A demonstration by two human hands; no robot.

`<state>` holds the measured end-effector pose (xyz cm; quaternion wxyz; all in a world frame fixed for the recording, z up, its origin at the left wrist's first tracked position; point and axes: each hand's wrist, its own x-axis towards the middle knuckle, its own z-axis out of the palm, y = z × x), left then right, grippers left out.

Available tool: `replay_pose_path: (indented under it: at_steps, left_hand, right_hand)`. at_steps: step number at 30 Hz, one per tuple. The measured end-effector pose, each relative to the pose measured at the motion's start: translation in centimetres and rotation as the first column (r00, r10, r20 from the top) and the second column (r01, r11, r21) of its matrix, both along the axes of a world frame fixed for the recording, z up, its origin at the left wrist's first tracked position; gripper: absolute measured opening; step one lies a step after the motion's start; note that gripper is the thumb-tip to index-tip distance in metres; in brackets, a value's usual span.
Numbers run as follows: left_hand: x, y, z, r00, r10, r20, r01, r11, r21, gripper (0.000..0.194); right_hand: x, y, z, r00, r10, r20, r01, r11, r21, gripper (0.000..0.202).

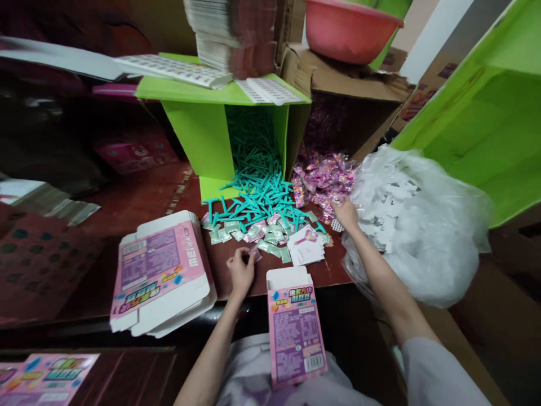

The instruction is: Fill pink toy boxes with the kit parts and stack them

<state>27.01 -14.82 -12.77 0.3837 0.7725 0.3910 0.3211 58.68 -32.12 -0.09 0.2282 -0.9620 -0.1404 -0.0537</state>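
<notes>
My left hand [242, 272] is closed in a pinch on a small pink sachet [255, 254] at the front of the table. My right hand [346, 215] is closed at the edge of a heap of shiny pink packets [327, 177]; a small white piece with dots [337, 225] shows under its fingers. An upright pink-and-purple box [296, 332] with its top flaps raised stands against my lap. Between the hands lie green sachets [273, 237], a few white printed leaflets [305, 248] and many teal T-shaped plastic sticks [257, 200].
Flattened pink boxes [163, 270] are stacked at left. A green bin [198, 135] on its side spills the sticks. At right bulges a clear plastic bag [431, 237] of white pieces. Behind stand a cardboard carton [359, 84] and a red basin [350, 31].
</notes>
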Motion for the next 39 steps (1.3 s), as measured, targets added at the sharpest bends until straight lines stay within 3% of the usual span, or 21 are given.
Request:
replay_pose_path:
  at_steps: [3, 8, 10, 12, 14, 16, 18, 21, 25, 30, 33, 35, 37, 39]
  left_hand:
    - [-0.3, 0.4, -0.4, 0.990, 0.038, 0.136, -0.024, 0.994, -0.108, 0.029]
    - [-0.6, 0.3, -0.5, 0.994, 0.035, 0.106, -0.022, 0.992, -0.124, 0.026]
    - [-0.6, 0.1, -0.5, 0.996, 0.034, 0.079, -0.025, 0.994, -0.102, 0.025]
    - [-0.3, 0.2, -0.2, 0.998, 0.010, 0.061, -0.006, 0.998, -0.057, 0.022]
    - [0.6, 0.9, 0.3, 0.995, -0.037, 0.091, 0.036, 0.999, 0.009, 0.020]
    - [2.0, 2.2, 0.8, 0.990, -0.071, 0.119, 0.059, 0.993, 0.098, 0.019]
    - [3.8, 3.6, 1.2, 0.996, -0.079, 0.041, 0.071, 0.982, 0.174, 0.019]
    - [6.0, 4.9, 1.2, 0.979, -0.054, -0.197, 0.101, 0.967, 0.235, 0.022]
    - [6.2, 4.4, 0.3, 0.943, -0.006, -0.334, 0.111, 0.948, 0.297, 0.028]
    - [4.9, 4.3, -0.2, 0.985, -0.048, -0.168, 0.105, 0.930, 0.353, 0.024]
    - [4.2, 4.1, 0.9, 0.996, -0.079, -0.046, 0.091, 0.924, 0.372, 0.023]
    - [3.4, 2.9, 2.3, 0.981, -0.163, 0.107, 0.116, 0.931, 0.347, 0.019]
    - [2.2, 0.8, 4.0, 0.928, -0.288, 0.236, 0.228, 0.941, 0.251, 0.014]
    - [0.9, -1.7, 5.5, 0.866, -0.441, 0.237, 0.422, 0.897, 0.129, 0.013]
  right_hand:
    - [0.8, 1.4, -1.1, 0.996, -0.061, -0.064, 0.052, 0.991, -0.123, 0.038]
    - [-1.8, 1.0, -0.9, 0.999, 0.005, 0.054, -0.001, 0.997, -0.079, 0.032]
    - [-3.4, 0.0, -0.3, 0.990, 0.038, 0.134, -0.040, 0.999, 0.012, 0.034]
    - [-4.9, -1.4, 0.5, 0.976, 0.097, 0.195, -0.135, 0.972, 0.193, 0.036]
    - [-6.1, -2.8, 1.6, 0.967, 0.170, 0.187, -0.232, 0.891, 0.390, 0.037]
    - [-7.1, -4.2, 2.6, 0.962, 0.261, 0.079, -0.263, 0.813, 0.519, 0.038]
    - [-8.0, -5.4, 3.3, 0.941, 0.337, -0.035, -0.257, 0.776, 0.576, 0.037]
    - [-9.1, -6.9, 3.5, 0.917, 0.385, -0.106, -0.257, 0.771, 0.583, 0.035]
    - [-10.2, -8.2, 2.8, 0.907, 0.384, -0.172, -0.210, 0.768, 0.605, 0.033]
    - [-11.2, -8.3, 2.9, 0.856, 0.410, -0.314, -0.070, 0.695, 0.716, 0.023]
    - [-11.7, -8.1, 3.3, 0.848, 0.410, -0.335, -0.031, 0.669, 0.742, 0.020]
    - [-12.1, -8.2, 3.4, 0.837, 0.423, -0.347, -0.016, 0.652, 0.758, 0.020]
    - [-12.6, -8.3, 3.2, 0.821, 0.439, -0.365, 0.009, 0.630, 0.777, 0.021]
    - [-13.0, -8.6, 2.9, 0.804, 0.450, -0.389, 0.040, 0.612, 0.790, 0.022]
